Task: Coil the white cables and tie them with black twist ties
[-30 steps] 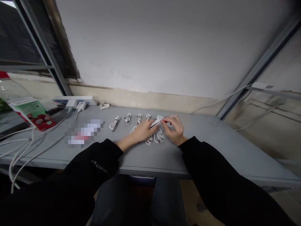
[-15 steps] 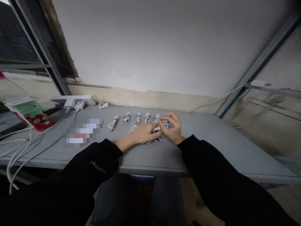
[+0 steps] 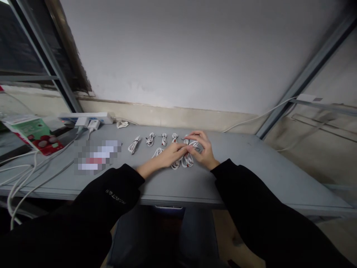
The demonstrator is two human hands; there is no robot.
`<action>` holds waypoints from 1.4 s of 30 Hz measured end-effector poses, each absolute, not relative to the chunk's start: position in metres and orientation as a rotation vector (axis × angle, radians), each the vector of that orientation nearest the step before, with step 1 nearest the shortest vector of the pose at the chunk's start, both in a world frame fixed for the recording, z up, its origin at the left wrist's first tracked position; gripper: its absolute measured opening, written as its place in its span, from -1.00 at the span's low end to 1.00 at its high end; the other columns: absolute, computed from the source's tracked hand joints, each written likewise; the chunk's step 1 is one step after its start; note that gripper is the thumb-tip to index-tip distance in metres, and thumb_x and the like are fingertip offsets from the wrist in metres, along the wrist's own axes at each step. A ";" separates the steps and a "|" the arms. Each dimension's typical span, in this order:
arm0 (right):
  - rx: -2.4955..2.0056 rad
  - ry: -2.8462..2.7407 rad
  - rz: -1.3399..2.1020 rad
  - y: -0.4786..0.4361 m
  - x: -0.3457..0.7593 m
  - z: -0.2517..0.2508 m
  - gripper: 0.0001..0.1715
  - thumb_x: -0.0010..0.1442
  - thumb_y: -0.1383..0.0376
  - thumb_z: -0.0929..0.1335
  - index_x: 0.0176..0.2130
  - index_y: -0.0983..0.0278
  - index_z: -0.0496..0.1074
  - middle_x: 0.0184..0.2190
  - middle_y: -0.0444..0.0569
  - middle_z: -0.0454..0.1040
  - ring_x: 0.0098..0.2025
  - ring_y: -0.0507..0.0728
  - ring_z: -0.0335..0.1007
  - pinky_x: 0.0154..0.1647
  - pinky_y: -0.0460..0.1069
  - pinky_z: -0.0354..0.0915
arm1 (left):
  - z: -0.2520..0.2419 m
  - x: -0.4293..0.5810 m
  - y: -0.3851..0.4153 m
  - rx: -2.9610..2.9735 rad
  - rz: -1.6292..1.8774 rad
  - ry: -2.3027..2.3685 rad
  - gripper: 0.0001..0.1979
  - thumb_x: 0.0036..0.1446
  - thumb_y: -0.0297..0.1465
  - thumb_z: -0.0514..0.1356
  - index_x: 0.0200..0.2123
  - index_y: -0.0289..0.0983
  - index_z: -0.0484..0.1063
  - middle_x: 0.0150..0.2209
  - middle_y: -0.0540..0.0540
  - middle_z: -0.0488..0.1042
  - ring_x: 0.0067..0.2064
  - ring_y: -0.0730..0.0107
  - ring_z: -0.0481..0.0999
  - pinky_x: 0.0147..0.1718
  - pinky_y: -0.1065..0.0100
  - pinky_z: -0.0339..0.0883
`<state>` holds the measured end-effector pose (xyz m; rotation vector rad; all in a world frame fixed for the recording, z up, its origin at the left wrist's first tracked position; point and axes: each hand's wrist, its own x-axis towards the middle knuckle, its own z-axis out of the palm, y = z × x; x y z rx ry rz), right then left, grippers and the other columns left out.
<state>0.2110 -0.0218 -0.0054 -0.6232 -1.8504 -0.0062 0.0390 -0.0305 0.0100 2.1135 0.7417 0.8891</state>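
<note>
Palm-down left hand [image 3: 170, 156] against right hand [image 3: 202, 149]

I'm touching a loose, looped white cable [image 3: 187, 160] flecked with red, lying flat on the grey bench [image 3: 245, 160] just in front of a row of tightly tied white cable bundles [image 3: 150, 139].
</note>
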 end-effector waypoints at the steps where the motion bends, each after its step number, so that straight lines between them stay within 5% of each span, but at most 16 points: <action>1: -0.617 -1.861 0.017 -0.022 0.211 -0.005 -0.70 0.16 0.09 0.37 -0.16 0.19 0.49 -0.19 0.03 0.39 -0.09 0.21 0.36 0.00 0.23 0.30 | 0.012 0.040 -0.032 2.081 0.901 0.741 -0.64 0.28 -0.26 -0.01 -0.56 -0.26 0.24 -0.60 0.05 0.17 -0.53 0.49 0.12 -0.51 0.40 -0.02; 6: -0.629 -1.898 0.173 -0.023 0.209 -0.004 -0.58 0.08 0.08 0.44 -0.10 0.22 0.42 -0.18 0.03 0.46 -0.11 0.21 0.39 -0.05 0.18 0.32 | 0.017 0.043 -0.034 1.899 0.964 0.774 -0.57 0.24 -0.21 0.04 -0.64 -0.24 0.12 -0.64 0.06 0.07 -0.55 0.50 0.04 -0.54 0.39 -0.08; 13: -0.698 -1.868 0.236 -0.017 0.208 -0.013 -0.64 0.10 0.03 0.41 -0.26 0.25 0.41 -0.35 -0.03 0.42 -0.29 0.15 0.34 -0.21 0.10 0.34 | 0.016 0.043 -0.028 1.624 0.955 0.855 -0.56 0.15 -0.11 0.16 -0.62 -0.26 0.21 -0.69 0.10 0.07 -0.63 0.57 0.04 -0.62 0.45 -0.12; 20: -0.626 -1.871 0.475 -0.018 0.211 -0.010 -0.48 0.16 0.04 0.40 0.06 0.17 0.40 0.01 0.06 0.47 0.05 0.23 0.38 0.09 0.20 0.29 | 0.015 0.044 -0.024 1.453 0.761 0.722 -0.50 0.18 -0.06 0.13 -0.63 -0.31 0.25 -0.70 0.06 0.17 -0.68 0.63 0.05 -0.68 0.49 -0.18; 27: -0.539 -1.927 0.225 -0.024 0.206 -0.008 -0.53 0.15 0.05 0.41 0.00 0.19 0.48 -0.04 0.06 0.51 0.02 0.23 0.41 0.09 0.20 0.31 | 0.018 0.045 -0.026 1.286 0.577 0.646 -0.49 0.33 -0.15 -0.07 -0.61 -0.30 0.19 -0.72 0.07 0.14 -0.74 0.67 -0.06 -0.72 0.50 -0.29; 38: -0.484 -1.903 0.131 -0.028 0.206 -0.008 -0.46 0.24 0.08 0.32 0.16 0.18 0.34 -0.02 0.07 0.50 -0.02 0.22 0.44 0.02 0.22 0.35 | 0.018 0.044 -0.027 1.349 0.517 0.646 -0.44 0.25 0.02 0.01 -0.60 -0.30 0.23 -0.70 0.09 0.11 -0.70 0.67 -0.01 -0.72 0.52 -0.27; 42: -0.516 -1.893 0.108 -0.031 0.207 -0.006 -0.58 0.25 0.09 0.31 0.04 0.17 0.45 -0.07 0.05 0.53 -0.04 0.21 0.45 -0.01 0.20 0.36 | 0.015 0.042 -0.026 1.418 0.496 0.607 -0.41 0.23 0.04 0.01 -0.62 -0.31 0.23 -0.71 0.10 0.07 -0.70 0.67 -0.05 -0.71 0.51 -0.27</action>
